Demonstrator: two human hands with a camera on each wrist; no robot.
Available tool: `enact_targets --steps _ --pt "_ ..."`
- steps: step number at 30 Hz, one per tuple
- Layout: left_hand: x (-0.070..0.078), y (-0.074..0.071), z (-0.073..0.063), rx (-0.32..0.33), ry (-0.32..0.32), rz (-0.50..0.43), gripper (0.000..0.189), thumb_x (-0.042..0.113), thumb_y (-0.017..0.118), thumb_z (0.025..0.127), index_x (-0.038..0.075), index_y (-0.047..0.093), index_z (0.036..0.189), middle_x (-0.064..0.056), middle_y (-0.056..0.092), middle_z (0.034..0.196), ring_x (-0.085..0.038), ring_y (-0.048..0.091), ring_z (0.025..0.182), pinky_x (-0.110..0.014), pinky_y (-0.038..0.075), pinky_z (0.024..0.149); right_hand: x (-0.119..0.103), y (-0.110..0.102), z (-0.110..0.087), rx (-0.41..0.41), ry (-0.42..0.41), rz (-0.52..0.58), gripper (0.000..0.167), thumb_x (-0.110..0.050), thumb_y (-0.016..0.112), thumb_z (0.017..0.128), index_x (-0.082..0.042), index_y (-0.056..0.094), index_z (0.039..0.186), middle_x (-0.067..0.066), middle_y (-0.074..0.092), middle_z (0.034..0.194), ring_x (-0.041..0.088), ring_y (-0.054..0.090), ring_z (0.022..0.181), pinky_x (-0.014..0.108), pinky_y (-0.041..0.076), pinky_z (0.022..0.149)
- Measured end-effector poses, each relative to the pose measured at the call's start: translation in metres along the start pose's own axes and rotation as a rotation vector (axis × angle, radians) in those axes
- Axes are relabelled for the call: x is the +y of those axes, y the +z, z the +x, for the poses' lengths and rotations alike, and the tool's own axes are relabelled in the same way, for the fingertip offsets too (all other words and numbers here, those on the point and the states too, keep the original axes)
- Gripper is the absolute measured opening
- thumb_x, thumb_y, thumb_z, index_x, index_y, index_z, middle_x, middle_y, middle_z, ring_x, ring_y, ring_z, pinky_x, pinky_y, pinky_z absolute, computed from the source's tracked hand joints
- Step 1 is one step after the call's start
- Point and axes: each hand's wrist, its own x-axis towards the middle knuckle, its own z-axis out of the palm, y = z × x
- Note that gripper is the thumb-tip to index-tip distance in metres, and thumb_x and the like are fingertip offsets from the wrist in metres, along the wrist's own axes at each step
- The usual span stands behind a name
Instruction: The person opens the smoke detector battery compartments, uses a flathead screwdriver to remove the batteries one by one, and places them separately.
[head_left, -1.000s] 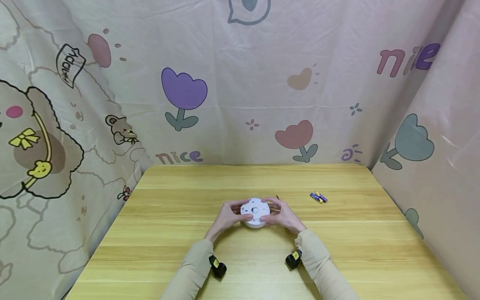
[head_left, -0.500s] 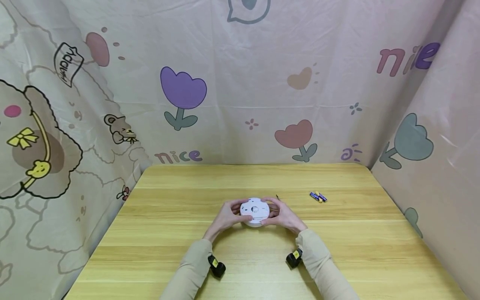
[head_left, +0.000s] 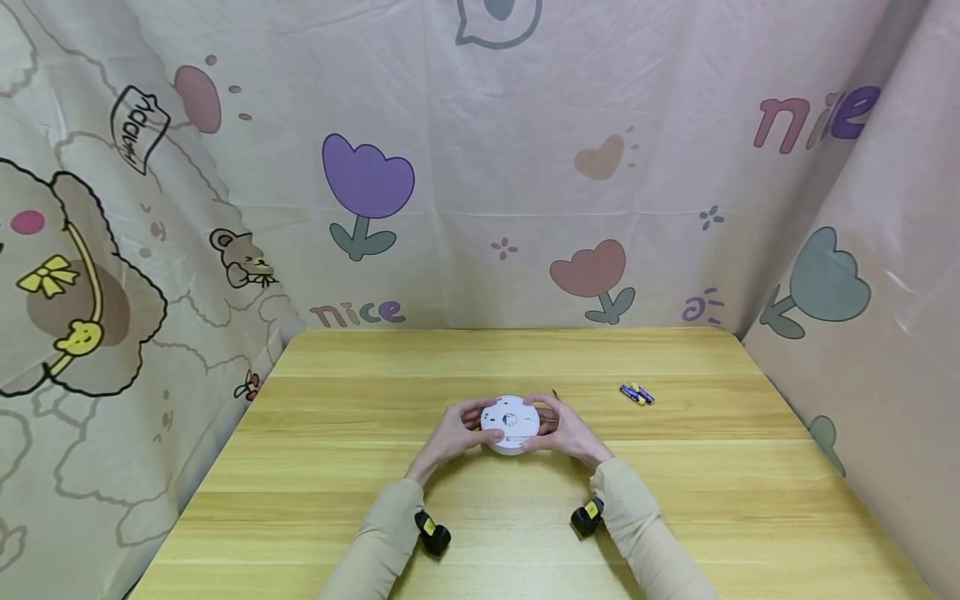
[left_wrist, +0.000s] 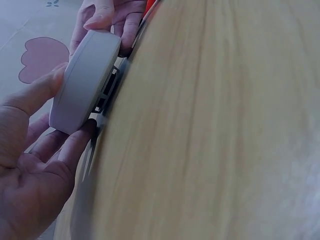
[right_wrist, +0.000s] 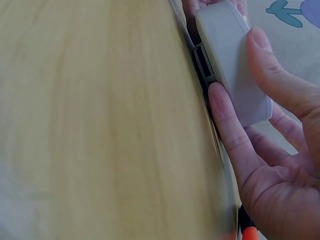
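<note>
A round white smoke detector [head_left: 511,423], its flat back with small slots facing up, is held between both hands at the middle of the table. On its left side the left hand [head_left: 456,433] grips the edge, thumb on top and fingers beneath. From the other side the right hand [head_left: 566,431] holds it likewise, its thumb at the near rim. Both wrist views show the pale side wall of the smoke detector [left_wrist: 85,82] close over the wood, with a dark slotted part [right_wrist: 204,62] on its underside.
Several small blue-and-yellow batteries [head_left: 637,394] lie on the wooden table [head_left: 360,367] to the right, beyond the hands. Behind the right hand a thin dark tip [head_left: 555,393] shows; the right wrist view has an orange-and-black object [right_wrist: 249,231] at its lower edge. Printed curtains [head_left: 450,167] enclose the table.
The right thumb has slid slightly towards the near rim of the smoke detector. Otherwise both hands and the smoke detector stay in nearly the same place.
</note>
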Motion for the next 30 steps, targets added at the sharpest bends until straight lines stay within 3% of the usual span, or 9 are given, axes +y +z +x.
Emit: enact_targets --steps 23,30 --pt "-0.0011 0.0005 0.0001 0.018 -0.007 -0.026 0.063 0.006 0.08 0.084 -0.003 0.054 0.14 -0.027 0.058 0.141 -0.041 0.059 0.128 -0.047 0.05 0.111 -0.0034 0.0 -0.0021 -0.009 0.019 0.026 0.079 -0.005 0.084 0.078 -0.002 0.042 0.145 0.033 0.056 0.14 0.018 0.069 0.095 0.028 0.057 0.089" --pt "0.0003 0.0008 -0.0021 0.018 -0.014 -0.081 0.063 0.006 0.079 0.084 -0.004 0.052 0.141 -0.028 0.055 0.144 -0.043 0.056 0.132 -0.047 0.047 0.114 0.0003 -0.0011 -0.0024 -0.025 0.041 0.081 0.078 -0.007 0.081 0.082 -0.005 0.039 0.148 0.031 0.053 0.144 0.02 0.067 0.101 0.03 0.056 0.092"
